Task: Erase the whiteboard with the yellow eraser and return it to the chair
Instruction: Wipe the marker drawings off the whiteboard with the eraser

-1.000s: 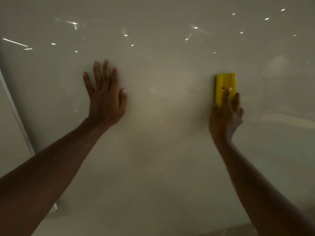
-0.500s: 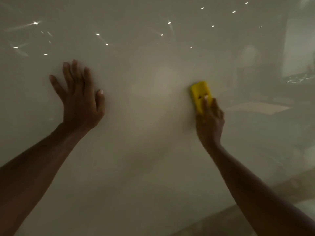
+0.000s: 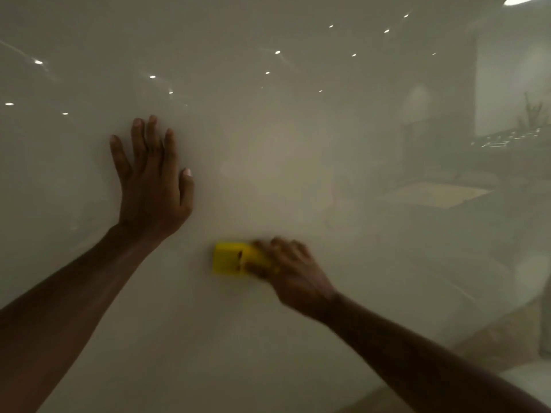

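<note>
A glossy whiteboard (image 3: 283, 138) fills almost the whole view, with ceiling lights mirrored in it and no writing that I can make out. My right hand (image 3: 293, 271) presses the yellow eraser (image 3: 231, 258) flat against the board, the eraser lying sideways and pointing left, blurred by motion. My left hand (image 3: 152, 186) rests flat on the board with fingers spread, up and to the left of the eraser. The chair is out of view.
The board's right part reflects a dim room with furniture (image 3: 432, 193). A strip of floor (image 3: 507, 338) shows past the board's lower right edge.
My right hand swept the eraser down and to the left, turning it from upright to sideways. The view shifted, so my left hand appears further right, still flat on the board.
</note>
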